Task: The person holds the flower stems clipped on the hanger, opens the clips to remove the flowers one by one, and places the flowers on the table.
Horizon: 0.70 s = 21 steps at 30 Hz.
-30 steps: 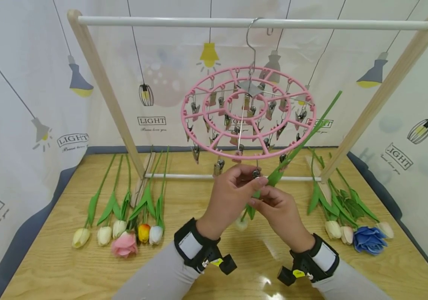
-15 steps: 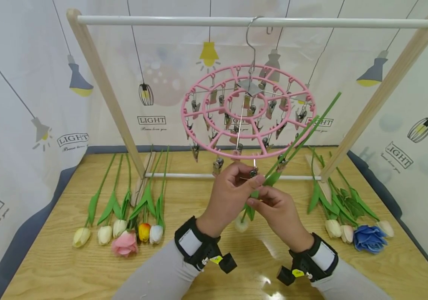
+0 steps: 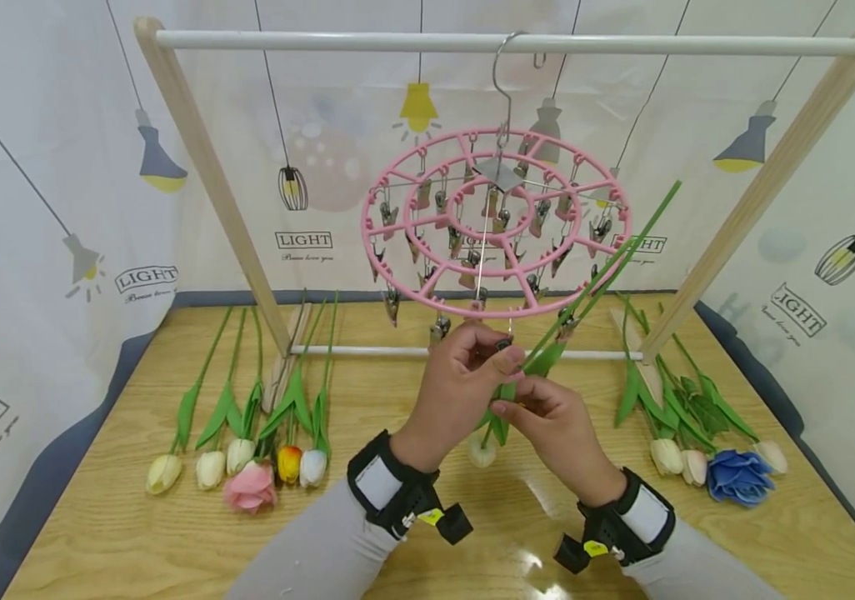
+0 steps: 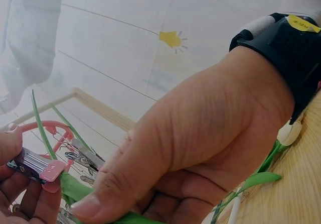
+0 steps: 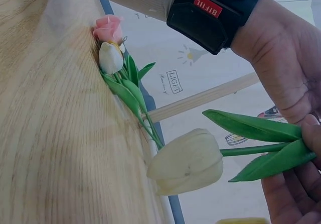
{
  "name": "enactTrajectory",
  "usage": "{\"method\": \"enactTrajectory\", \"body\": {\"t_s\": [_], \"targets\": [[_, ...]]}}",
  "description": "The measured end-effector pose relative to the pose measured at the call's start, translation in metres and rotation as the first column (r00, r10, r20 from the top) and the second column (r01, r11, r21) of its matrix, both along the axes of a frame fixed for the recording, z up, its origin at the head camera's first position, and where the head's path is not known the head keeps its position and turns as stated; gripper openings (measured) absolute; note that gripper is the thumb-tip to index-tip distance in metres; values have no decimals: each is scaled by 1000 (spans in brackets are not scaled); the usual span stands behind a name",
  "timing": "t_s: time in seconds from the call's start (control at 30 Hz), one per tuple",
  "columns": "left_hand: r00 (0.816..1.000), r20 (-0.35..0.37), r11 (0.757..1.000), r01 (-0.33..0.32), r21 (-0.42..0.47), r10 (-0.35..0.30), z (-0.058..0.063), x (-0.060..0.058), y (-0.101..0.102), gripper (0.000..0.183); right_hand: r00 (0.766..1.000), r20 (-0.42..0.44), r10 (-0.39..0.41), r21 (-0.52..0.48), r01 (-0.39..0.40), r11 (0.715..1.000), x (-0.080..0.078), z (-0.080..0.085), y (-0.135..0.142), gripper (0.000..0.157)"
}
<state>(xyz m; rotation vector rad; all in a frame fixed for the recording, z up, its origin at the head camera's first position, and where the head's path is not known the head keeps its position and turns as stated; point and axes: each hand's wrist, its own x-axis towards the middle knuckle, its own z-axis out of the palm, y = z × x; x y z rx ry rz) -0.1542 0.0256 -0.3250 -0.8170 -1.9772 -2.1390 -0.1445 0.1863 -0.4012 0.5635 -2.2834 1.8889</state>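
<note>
A round pink clip hanger (image 3: 435, 293) with several metal clips hangs by its hook from a white rod. My left hand (image 3: 452, 398) pinches one clip (image 4: 37, 168) at its metal handle end; its pink tip lies against green leaf in the left wrist view. Just below and to the right, my right hand (image 3: 558, 425) pinches a white tulip (image 5: 186, 162) by its stem and leaves. The bloom hangs downward in the head view, and the long green stem (image 3: 648, 223) slants up to the right past the hanger rim. Fingers hide whether the clip grips the stem.
A wooden stand with a white top rod (image 3: 322, 42) frames the hanger. On the left of the table (image 3: 172, 550) lie several tulips and a pink rose (image 3: 250, 487); on the right lie tulips and a blue rose (image 3: 740, 479). A printed curtain hangs behind.
The stem and a long leaf have spread apart above the hands. A pink clip tip now shows beside the left thumb. Both hands stay nearly in place.
</note>
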Motion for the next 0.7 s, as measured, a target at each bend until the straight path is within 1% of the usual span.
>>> {"method": "enactTrajectory", "body": {"t_s": [0.17, 0.2, 0.37, 0.47, 0.67, 0.7], "targets": [[999, 23, 998, 37, 47, -38, 3, 1, -2, 18, 1000, 2, -4, 20, 4, 1000, 2, -5, 4, 9], [999, 29, 999, 33, 40, -34, 7, 3, -3, 17, 1000, -1, -3, 19, 3, 1000, 2, -6, 5, 9], [999, 13, 999, -31, -17, 31, 9, 3, -4, 20, 1000, 24, -17, 14, 17, 1000, 6, -7, 10, 13], [998, 3, 998, -61, -33, 61, 4, 0, -4, 22, 999, 37, -29, 25, 28, 999, 8, -7, 13, 16], [998, 16, 997, -67, -26, 68, -16, -13, -1, 25, 999, 29, -25, 65, 23, 998, 13, -5, 23, 16], [998, 13, 998, -66, -23, 67, -18, -15, -1, 26, 999, 23, -25, 73, 24, 997, 14, -4, 25, 16]]}}
